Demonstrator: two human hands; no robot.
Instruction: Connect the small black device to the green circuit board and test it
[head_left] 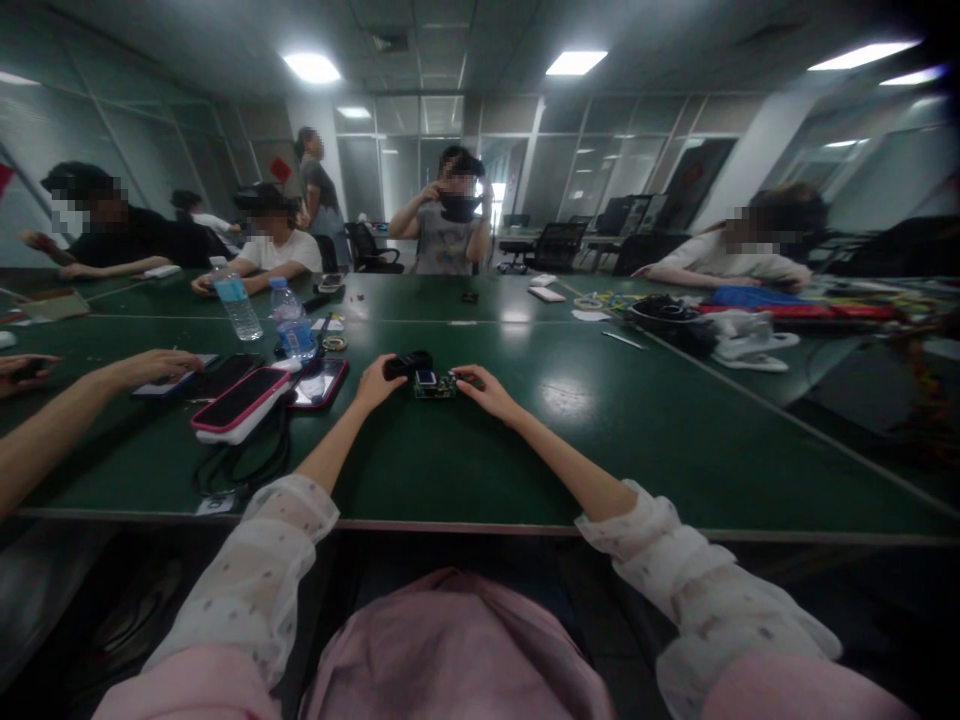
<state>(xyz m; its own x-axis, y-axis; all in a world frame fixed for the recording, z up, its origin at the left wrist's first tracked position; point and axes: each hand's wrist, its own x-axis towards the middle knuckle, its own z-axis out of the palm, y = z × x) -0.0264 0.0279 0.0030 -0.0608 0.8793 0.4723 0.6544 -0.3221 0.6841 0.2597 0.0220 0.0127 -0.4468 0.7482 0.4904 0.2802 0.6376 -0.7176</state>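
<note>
A small green circuit board (435, 391) with a little screen on it is at the middle of the table, between my hands. My right hand (487, 392) pinches its right end with thumb and fingertips. On the other side, my left hand (377, 383) is curled at the left end of a dark, band-like object (411, 361), which lies just behind the board. The fingers seem closed on that dark object; its exact kind is too blurred to make out.
Left of me lie a pink-edged phone on a white case (241, 405), another phone (321, 383) and a black cord (247, 455). Two water bottles (292, 320) stand behind. A neighbour's hand (161, 368) rests at left. Cables and a white item (750, 340) are at right.
</note>
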